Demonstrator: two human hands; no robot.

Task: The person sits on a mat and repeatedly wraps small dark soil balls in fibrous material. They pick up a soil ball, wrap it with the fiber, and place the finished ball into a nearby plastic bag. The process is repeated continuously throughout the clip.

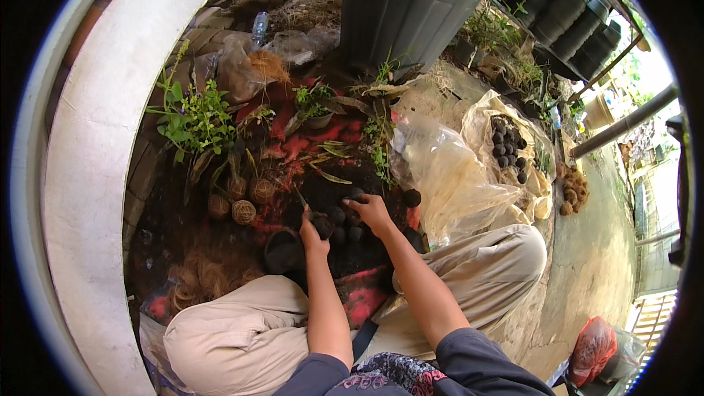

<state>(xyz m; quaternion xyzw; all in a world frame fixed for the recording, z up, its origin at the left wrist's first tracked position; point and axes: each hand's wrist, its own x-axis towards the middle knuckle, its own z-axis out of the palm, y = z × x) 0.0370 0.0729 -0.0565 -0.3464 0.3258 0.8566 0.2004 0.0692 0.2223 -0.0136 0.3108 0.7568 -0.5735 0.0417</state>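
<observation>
My left hand (314, 239) is closed around a dark soil ball (323, 227), with a narrow pointed leaf (301, 198) standing up beside the thumb. To its right, my right hand (373, 212) has thumb and fingers drawn close together next to a dark round lump (356, 192); whether it pinches something thin cannot be made out. Several more dark balls (337, 215) lie bunched between the two hands. Left of the hands, several fibre balls wrapped in pale twine (263, 191) sit on the soiled red sheet (366, 291), some with long leaves growing from them.
A dark pot (283, 253) stands by my left wrist, near loose coconut fibre (201, 280). Loose leaves (330, 168) and potted plants (316, 113) lie ahead. At right are a clear plastic bag (445, 165), dark balls (503, 146) and fibre clumps (575, 190). A large black planter (407, 11) rises ahead.
</observation>
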